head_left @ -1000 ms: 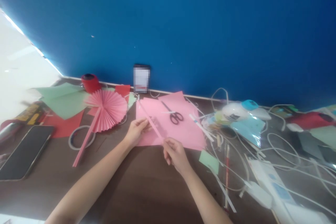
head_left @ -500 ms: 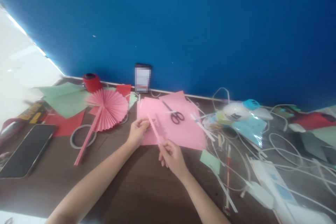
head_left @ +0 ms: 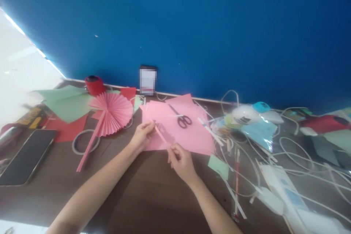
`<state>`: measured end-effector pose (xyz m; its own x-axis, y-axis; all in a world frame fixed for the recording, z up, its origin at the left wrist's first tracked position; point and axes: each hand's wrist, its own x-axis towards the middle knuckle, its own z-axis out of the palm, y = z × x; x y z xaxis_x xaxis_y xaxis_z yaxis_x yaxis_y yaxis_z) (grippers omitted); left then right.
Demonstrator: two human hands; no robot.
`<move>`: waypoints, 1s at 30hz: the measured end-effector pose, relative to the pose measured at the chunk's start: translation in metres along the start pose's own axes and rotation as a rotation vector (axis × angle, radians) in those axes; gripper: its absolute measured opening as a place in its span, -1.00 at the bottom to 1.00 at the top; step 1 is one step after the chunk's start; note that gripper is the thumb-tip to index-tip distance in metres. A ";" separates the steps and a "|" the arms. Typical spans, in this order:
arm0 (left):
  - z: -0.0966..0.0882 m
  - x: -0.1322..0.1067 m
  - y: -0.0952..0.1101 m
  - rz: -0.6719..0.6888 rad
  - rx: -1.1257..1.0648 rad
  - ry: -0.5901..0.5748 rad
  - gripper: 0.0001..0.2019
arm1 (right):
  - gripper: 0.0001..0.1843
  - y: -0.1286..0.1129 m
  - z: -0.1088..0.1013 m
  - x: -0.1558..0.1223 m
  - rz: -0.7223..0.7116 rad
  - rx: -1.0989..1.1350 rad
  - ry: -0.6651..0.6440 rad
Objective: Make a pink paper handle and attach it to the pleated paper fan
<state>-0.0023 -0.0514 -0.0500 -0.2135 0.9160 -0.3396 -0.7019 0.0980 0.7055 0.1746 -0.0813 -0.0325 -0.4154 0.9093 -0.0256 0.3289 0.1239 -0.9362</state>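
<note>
Pink paper strip (head_left: pixel 161 134) in pinch grip of left hand (head_left: pixel 142 136) and right hand (head_left: pixel 182 161), below frame centre, near scissors (head_left: pixel 184 121) on pink sheets (head_left: pixel 196 139).

paper strip (head_left: pixel 161 134): pink | sheets (head_left: pixel 197 140): pink | fan (head_left: pixel 118 115): pink, ray-lined | scissor handles (head_left: pixel 183 119): black | wall (head_left: pixel 192 25): blue | table (head_left: pixel 148 193): brown

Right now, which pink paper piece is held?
The narrow pink paper strip, pinched by left hand and right hand; the round pleated pink paper fan and flat pink sheets lie unheld.

Scissors (head_left: pixel 180 117) on paper sheets (head_left: pixel 195 139)
</note>
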 end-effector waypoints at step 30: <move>-0.018 0.020 0.020 0.191 -0.022 0.078 -0.82 | -0.71 0.001 -0.029 0.013 0.140 0.192 -0.177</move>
<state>-0.0328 -0.0381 -0.0532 -0.3955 0.8842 -0.2486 -0.6582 -0.0841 0.7481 0.1942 -0.0580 -0.0233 -0.5245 0.8265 -0.2042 0.2340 -0.0907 -0.9680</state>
